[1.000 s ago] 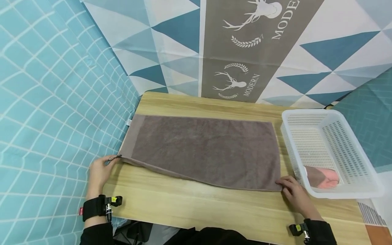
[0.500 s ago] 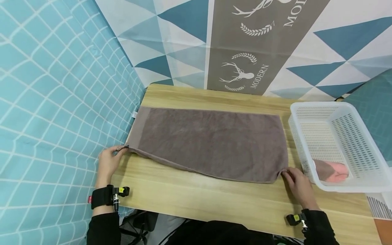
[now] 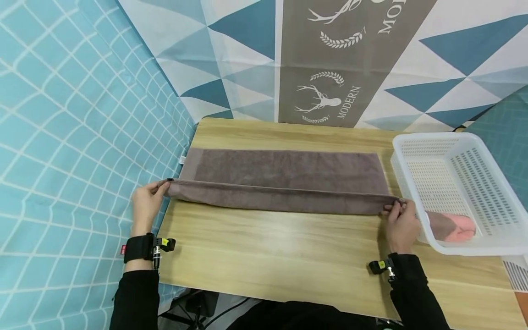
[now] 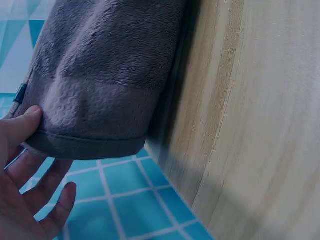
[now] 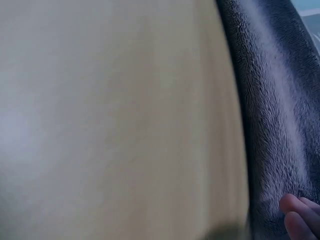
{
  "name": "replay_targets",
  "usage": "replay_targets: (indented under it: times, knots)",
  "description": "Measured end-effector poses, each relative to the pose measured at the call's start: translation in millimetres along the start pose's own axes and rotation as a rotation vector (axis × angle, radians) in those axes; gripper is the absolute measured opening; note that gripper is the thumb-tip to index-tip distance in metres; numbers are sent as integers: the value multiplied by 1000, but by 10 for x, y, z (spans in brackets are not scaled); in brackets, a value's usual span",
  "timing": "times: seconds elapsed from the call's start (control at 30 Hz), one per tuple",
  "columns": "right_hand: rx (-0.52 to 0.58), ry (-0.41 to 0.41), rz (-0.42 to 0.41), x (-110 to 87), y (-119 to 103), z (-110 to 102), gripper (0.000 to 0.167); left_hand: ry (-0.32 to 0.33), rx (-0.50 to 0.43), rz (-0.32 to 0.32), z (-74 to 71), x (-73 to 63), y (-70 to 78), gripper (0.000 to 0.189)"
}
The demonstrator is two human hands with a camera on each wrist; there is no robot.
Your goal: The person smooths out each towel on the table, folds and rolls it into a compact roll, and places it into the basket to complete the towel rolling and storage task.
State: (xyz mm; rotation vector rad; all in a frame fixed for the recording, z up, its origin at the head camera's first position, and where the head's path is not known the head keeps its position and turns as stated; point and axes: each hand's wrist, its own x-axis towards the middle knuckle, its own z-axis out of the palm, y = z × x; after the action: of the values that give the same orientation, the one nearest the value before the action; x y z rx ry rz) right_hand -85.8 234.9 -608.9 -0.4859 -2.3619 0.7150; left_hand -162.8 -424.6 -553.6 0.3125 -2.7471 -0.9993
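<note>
A grey-brown towel [image 3: 284,169] stretches lengthwise over the wooden table, its near long edge lifted and folded partway back across it. My left hand [image 3: 145,206] pinches the near left corner between thumb and fingers. In the left wrist view the thumb lies on top of the towel [image 4: 100,100], with the other fingers below and spread. At the opposite end my right hand [image 3: 402,227] pinches the near right corner. Only a few fingertips [image 5: 297,225] of that hand show in the right wrist view, against the towel's pile.
A white plastic basket [image 3: 443,250] stands right of the towel, close beside my right hand. Inside lies a rolled pink and brown cloth [image 3: 458,228]. A blue checked curtain [image 3: 74,160] borders the left side, and the wooden table [image 3: 268,256] extends in front of me.
Both hands have moved away from me, raising the towel's near edge and carrying it back over the towel. The towel's visible area is now narrower.
</note>
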Motion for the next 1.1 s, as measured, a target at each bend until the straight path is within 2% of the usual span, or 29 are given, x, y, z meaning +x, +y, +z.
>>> replay_targets:
  times: [0.07,0.2,0.3,0.43,0.67,0.77,0.97,1.1]
  knots:
    - [3,16,15,94,-42,66,34,14,-22,-14,62,67,3,40]
    - [-40,29,-47,278,-118,178,33,54,-44,-38,161,184,3,40]
    - [-68,27,-82,372,-140,260,34,73,-27,-66,221,252,-10,42]
    - [-73,45,-71,472,-122,382,35,81,-4,-102,309,330,0,44]
    - [-114,14,-66,682,-105,554,34,147,8,-71,497,562,68,39]
    - [-137,5,-73,761,-103,604,30,149,12,-91,576,667,97,40]
    - [-217,-23,-185,933,-127,763,29,160,8,-168,680,890,145,40]
    - [-210,-6,-198,1067,-154,884,36,218,13,-187,766,1046,161,38]
